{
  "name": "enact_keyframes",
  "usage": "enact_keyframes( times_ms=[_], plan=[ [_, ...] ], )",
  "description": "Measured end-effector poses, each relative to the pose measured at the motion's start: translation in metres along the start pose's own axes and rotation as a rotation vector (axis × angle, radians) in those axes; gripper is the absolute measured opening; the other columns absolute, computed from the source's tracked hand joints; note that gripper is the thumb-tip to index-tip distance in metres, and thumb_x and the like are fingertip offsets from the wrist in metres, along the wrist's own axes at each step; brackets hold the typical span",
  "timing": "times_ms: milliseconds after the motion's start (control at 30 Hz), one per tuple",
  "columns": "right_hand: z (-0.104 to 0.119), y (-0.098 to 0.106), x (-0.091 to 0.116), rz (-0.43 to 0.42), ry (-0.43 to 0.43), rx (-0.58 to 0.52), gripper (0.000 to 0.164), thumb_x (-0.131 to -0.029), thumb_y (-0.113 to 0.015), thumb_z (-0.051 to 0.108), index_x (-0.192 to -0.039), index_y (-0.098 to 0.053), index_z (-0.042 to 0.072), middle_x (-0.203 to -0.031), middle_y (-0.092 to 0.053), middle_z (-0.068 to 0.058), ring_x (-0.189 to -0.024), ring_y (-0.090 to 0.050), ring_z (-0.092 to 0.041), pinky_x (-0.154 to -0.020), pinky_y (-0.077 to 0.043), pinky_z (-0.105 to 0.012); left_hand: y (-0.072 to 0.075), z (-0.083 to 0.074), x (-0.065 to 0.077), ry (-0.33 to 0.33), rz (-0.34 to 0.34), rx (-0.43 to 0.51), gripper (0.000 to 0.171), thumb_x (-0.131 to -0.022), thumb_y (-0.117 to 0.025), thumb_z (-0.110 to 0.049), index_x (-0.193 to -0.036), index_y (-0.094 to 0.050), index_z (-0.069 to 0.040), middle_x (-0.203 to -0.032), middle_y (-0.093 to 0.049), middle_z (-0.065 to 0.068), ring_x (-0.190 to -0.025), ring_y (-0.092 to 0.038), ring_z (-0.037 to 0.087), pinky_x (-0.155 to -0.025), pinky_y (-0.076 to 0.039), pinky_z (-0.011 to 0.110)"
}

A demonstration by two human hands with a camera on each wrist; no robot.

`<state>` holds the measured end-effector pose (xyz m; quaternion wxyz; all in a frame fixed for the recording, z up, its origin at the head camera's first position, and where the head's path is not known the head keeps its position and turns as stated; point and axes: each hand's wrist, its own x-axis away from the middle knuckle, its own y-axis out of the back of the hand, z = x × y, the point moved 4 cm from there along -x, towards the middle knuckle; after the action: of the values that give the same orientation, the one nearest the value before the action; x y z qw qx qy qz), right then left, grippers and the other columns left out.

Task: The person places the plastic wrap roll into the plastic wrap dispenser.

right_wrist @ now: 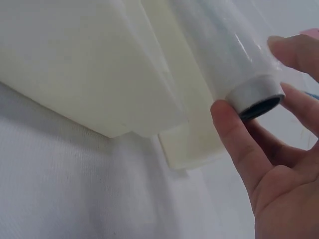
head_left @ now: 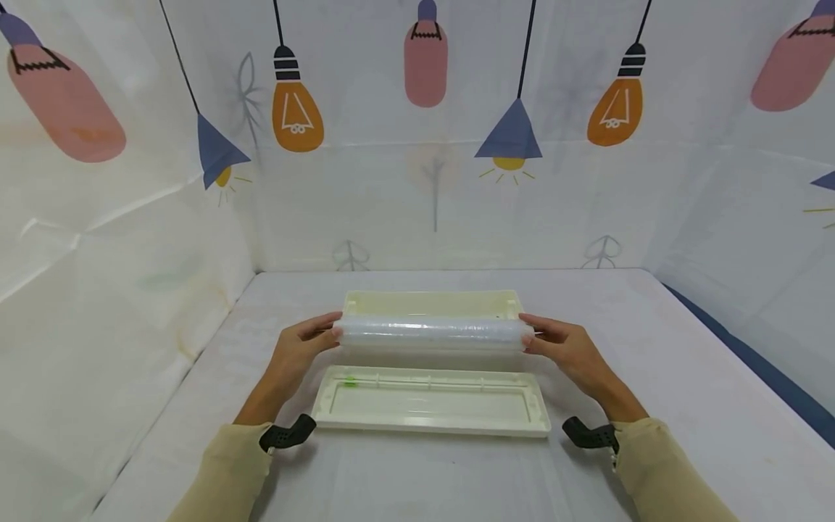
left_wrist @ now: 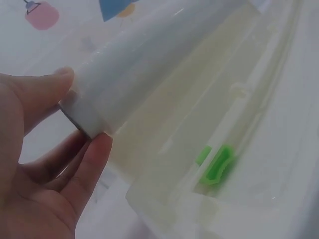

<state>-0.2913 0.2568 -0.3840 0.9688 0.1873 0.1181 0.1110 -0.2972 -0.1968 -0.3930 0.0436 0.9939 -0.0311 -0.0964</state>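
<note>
A roll of clear plastic wrap [head_left: 430, 333] is held level between both hands, overlapping the near part of a cream-coloured tray [head_left: 430, 301] in the head view. My left hand [head_left: 296, 351] pinches the roll's left end between thumb and fingers. At the other end, my right hand [head_left: 574, 355] grips the rim, and the hollow core [right_wrist: 261, 107] shows in the right wrist view. Nearer to me lies a long cream-coloured lid [head_left: 430, 413] with its inner side up. A small bright green slider [left_wrist: 218, 164] sits on the rail along the lid's far edge.
A white cloth covers the table [head_left: 417, 478]. Behind it hangs a white sheet [head_left: 385, 203] printed with lamps and bulbs, with more sheeting at both sides. Black wrist cameras [head_left: 287, 433] stick out inward from both sleeves, beside the lid's ends.
</note>
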Motion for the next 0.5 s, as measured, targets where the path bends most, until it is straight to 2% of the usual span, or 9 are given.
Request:
enact_keyframes(
  times_ms=[200,367,500],
  plan=[
    [0.009,0.001,-0.002,-0.03,0.01,0.109,0.062,-0.093,-0.075,0.029,-0.147,-0.052,0.011,-0.142,-0.053,-0.014,-0.111,-0.058,-0.023,-0.084,-0.051,-0.021,-0.003,-0.008,-0.003,-0.014,-0.01,-0.02,0.048,-0.095,-0.072,-0.018,-0.137,-0.059,0.002,-0.122,-0.066,0.017,-0.099,-0.067,0.013,-0.09,-0.054,0.025],
    [0.012,0.003,-0.004,-0.057,-0.001,0.11,0.062,-0.092,-0.075,0.029,-0.147,-0.052,0.012,-0.145,-0.051,-0.014,-0.118,-0.056,-0.028,-0.086,-0.05,-0.018,-0.006,-0.012,-0.005,-0.01,-0.003,-0.049,0.049,-0.096,-0.072,-0.02,-0.138,-0.058,0.001,-0.125,-0.063,0.02,-0.098,-0.068,0.013,-0.09,-0.053,0.023],
    [0.01,0.005,-0.006,-0.086,-0.001,0.093,0.063,-0.092,-0.076,0.029,-0.147,-0.052,0.01,-0.141,-0.055,-0.014,-0.117,-0.057,-0.028,-0.086,-0.051,-0.018,-0.008,-0.014,-0.009,-0.016,0.0,-0.088,0.051,-0.096,-0.072,-0.023,-0.139,-0.058,0.0,-0.127,-0.062,0.021,-0.099,-0.067,0.012,-0.09,-0.053,0.022]
  ],
)
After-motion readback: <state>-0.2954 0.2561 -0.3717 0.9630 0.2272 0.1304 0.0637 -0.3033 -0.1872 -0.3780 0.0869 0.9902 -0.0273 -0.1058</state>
